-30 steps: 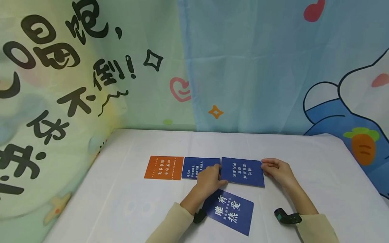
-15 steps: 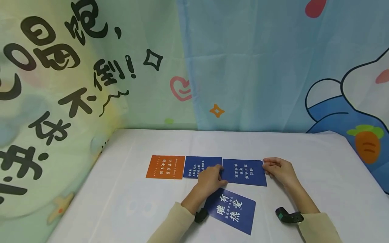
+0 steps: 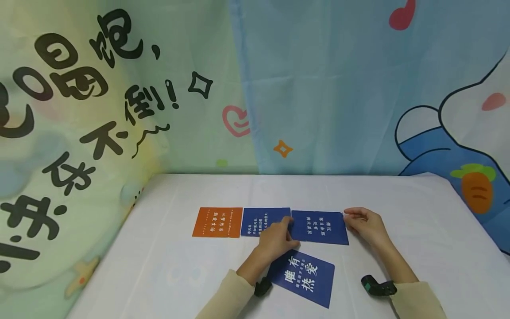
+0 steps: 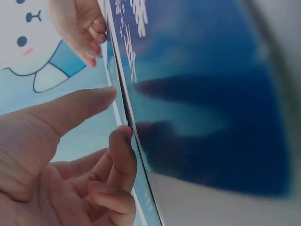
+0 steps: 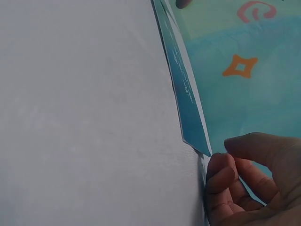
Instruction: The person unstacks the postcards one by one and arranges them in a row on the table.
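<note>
Three cards form a row in the head view: an orange card [image 3: 218,222], a blue card [image 3: 255,219] in the middle and another blue card [image 3: 318,226] at the right, all with white writing. My left hand [image 3: 274,239] spans the join between the two blue cards, its index finger near the upper part and thumb at the lower edge. It hides part of both cards. My right hand [image 3: 368,226] touches the right card's outer edge by its far corner; in the right wrist view its thumb [image 5: 249,143] is raised off the fingers.
A third blue card [image 3: 304,277] with large white characters lies askew in front of the row, partly under the left wrist. Black wrist devices [image 3: 378,287] sit at both cuffs. A printed cloth backdrop [image 3: 318,88] stands behind the white table [image 3: 159,274].
The right blue card has turned slightly, its upper edge lying more nearly in line with the middle card. Both hands stay almost in place. The head view has shifted a little.
</note>
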A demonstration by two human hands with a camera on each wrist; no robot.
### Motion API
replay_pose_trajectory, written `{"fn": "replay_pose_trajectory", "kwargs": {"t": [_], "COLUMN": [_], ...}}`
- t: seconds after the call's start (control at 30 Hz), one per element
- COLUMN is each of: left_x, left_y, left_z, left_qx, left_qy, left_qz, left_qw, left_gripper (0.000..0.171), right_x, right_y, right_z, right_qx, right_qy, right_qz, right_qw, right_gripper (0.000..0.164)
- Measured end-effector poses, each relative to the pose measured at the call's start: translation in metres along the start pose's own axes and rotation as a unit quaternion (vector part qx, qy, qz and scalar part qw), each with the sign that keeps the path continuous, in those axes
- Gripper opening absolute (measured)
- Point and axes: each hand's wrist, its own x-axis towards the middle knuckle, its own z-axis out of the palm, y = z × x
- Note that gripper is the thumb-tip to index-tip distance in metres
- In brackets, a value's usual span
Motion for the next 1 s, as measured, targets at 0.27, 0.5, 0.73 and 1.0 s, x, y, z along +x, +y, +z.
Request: {"fn": "replay_pose_trajectory", "kwargs": {"t": [0.27, 0.5, 0.73, 1.0], "left_x": [-0.009, -0.019, -0.034, -0.049], "left_y": [-0.001, -0.003, -0.013, -0.02], "left_z": [-0.003, -0.004, -0.008, -0.017], "left_qx": [-0.014, -0.028, -0.045, -0.053], "left_qy": [0.004, 0.0, 0.013, 0.027], "left_qz": [0.009, 0.008, 0.016, 0.05], "left_qw": [0.9998, 0.9996, 0.9988, 0.997], "left_gripper": [0.062, 0.06, 0.057, 0.05], "right_x": [-0.01, -0.025, -0.041, -0.055], "right_y": [-0.01, -0.018, -0.021, -0.024], "right_z": [-0.004, -0.004, 0.004, 0.007], "right_qx": [-0.018, -0.027, -0.032, -0.03], "right_qy": [-0.009, -0.034, -0.074, -0.135], "right_qz": [-0.002, -0.006, -0.016, -0.02], "right_qw": [1.0, 0.999, 0.997, 0.99], "right_gripper": [0.04, 0.041, 0.039, 0.039]}}
